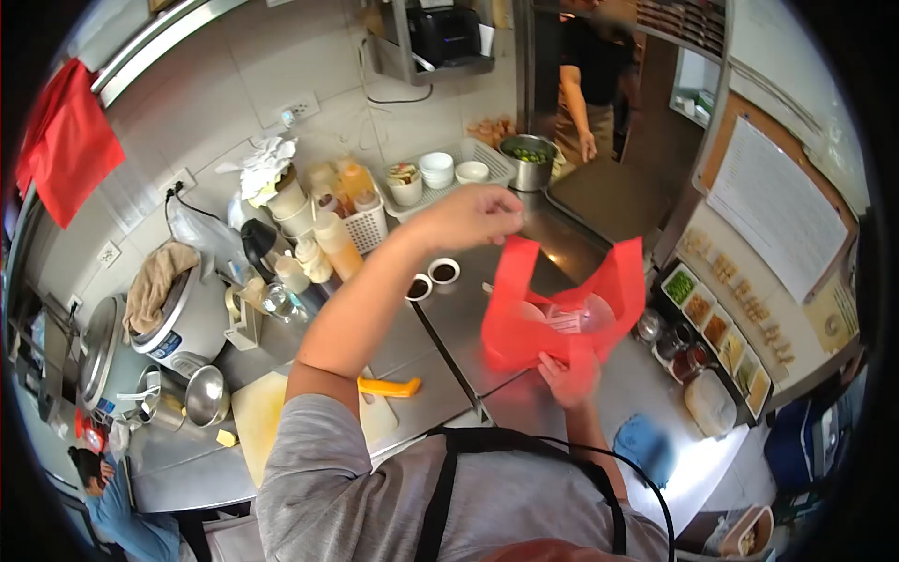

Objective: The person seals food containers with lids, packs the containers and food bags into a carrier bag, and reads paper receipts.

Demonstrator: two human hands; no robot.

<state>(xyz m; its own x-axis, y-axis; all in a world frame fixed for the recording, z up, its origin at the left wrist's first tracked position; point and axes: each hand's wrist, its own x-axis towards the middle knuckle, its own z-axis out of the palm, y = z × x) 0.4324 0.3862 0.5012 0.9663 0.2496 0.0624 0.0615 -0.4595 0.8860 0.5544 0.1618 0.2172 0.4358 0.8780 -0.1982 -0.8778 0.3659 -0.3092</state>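
Observation:
A red plastic bag (515,342) stands on the steel counter, its two handle loops raised. Inside it, clear-lidded containers (595,314) show, one with a printed label. My left hand (478,214) reaches across above the far side with curled fingers, their tips meeting the top of the bag's left handle. At the bag's near side, my right hand (567,377) has its fingers closed on the red film, which partly covers them. Left of the bag sit two small cups of dark sauce (444,272), (419,288).
Squeeze bottles (337,244) and a white basket (365,225) line the wall. A pot of greens (527,161) stands at the back, near another person (595,84). Topping trays (716,328) and jars flank the right; a blue cloth (646,448), cutting board (257,421) and orange-handled tool (389,386) lie nearer.

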